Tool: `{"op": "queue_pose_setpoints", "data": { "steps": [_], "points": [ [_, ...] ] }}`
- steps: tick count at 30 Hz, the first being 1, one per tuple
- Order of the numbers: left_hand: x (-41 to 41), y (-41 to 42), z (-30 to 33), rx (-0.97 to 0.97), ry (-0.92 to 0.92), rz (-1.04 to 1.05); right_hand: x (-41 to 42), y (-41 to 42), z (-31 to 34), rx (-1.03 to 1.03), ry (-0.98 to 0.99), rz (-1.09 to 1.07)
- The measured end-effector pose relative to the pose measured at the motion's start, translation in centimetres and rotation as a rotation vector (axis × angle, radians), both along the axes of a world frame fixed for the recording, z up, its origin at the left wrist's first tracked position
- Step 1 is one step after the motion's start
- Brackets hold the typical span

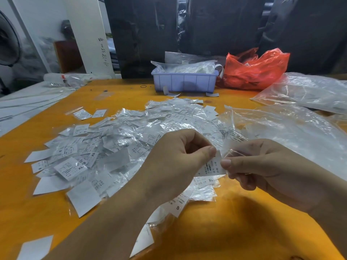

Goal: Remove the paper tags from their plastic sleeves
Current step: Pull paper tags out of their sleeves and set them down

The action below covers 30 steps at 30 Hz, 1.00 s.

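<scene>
the tag point(211, 167) between the two hands is white with small black print too tiny to read. just under it lies another tag with "xl" on it. more letters show in the pile point(116, 147): "xl" on two tags at the left, "xs" and "s" near the middle, and "s" on one by the left wrist. a white board point(93, 34) behind the tabletop has handwritten digits down its edge — they look like "89078 3500", but that is hard to be sure of.

the held tag sits above the near edge of the pile, a bit above the orange tabletop point(234, 222). its long side runs left to right, tilted a little, with the left end higher.

the left hand point(174, 162) has its fingers curled, and its thumb and first finger pinch the top left end of the tag. the right hand point(262, 166) also has curled fingers — its thumb and first finger pinch the clear sleeve point(231, 147) at the right end of the tag. how much of the tag is inside the sleeve is hard to tell.

farther back stand a purple bin point(185, 82) full of clear wrapped stuff and a red bag point(253, 72) beside it. big clear bags point(300, 128) lie on the right.
</scene>
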<state>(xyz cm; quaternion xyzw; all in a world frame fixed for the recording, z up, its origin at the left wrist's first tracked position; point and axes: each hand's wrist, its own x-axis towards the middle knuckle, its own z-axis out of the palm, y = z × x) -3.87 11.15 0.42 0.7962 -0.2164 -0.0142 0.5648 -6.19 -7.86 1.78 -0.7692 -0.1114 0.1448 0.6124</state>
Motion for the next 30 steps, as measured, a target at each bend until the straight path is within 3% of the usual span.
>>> {"op": "queue_pose_setpoints", "data": {
  "steps": [30],
  "points": [
    [-0.13, -0.06, 0.09, 0.060, 0.105, -0.059, 0.15, -0.20, -0.01, -0.034, -0.019, -0.074]
  ]
}}
